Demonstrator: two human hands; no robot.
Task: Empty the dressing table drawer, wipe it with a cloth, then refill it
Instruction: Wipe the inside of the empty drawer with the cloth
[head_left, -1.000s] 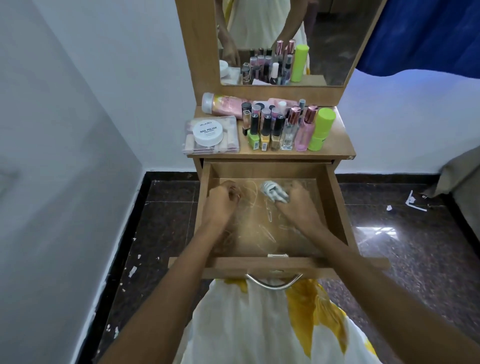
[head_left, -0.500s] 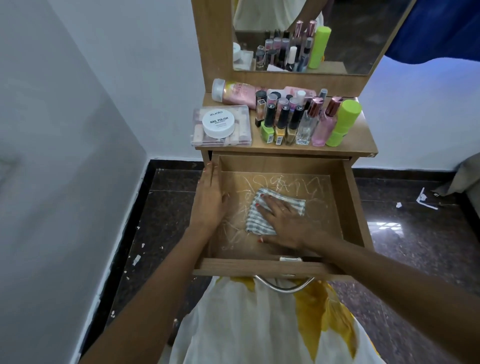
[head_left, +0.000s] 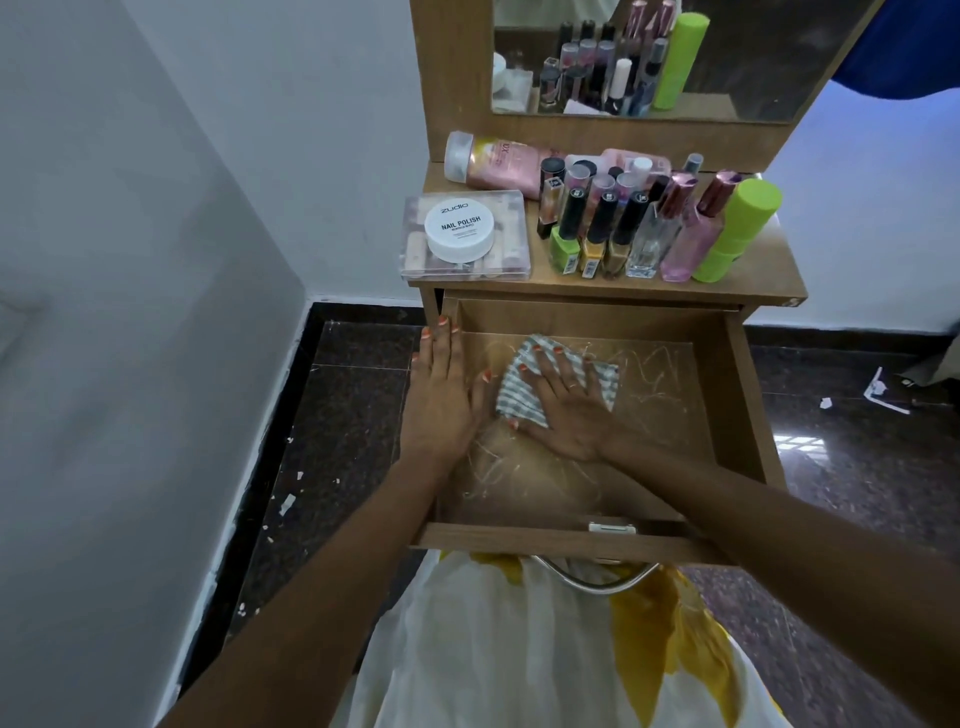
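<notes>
The wooden drawer (head_left: 737, 395) of the dressing table stands pulled out, with nothing in it but a striped grey-and-white cloth (head_left: 514, 395) on its scratched floor. My right hand (head_left: 569, 402) lies flat on the cloth with its fingers spread, pressing it down near the drawer's back left. My left hand (head_left: 441, 389) rests with straight fingers along the drawer's left wall. Several nail polish bottles (head_left: 602, 228), perfume bottles (head_left: 691, 234), a green can (head_left: 737, 228), a pink lotion bottle (head_left: 498, 161) and a white nail polish jar (head_left: 460, 231) on a clear box stand on the tabletop.
A mirror (head_left: 649, 57) rises behind the tabletop. A white wall (head_left: 130, 312) runs close along the left. The dark stone floor (head_left: 857, 467) on the right carries paper scraps. A metal handle (head_left: 592, 577) hangs on the drawer front, against my white-and-yellow dress.
My right hand has gone from gripping the bunched cloth to pressing it flat, and has slid it toward the drawer's back left. My left hand moved from inside the drawer to its left wall.
</notes>
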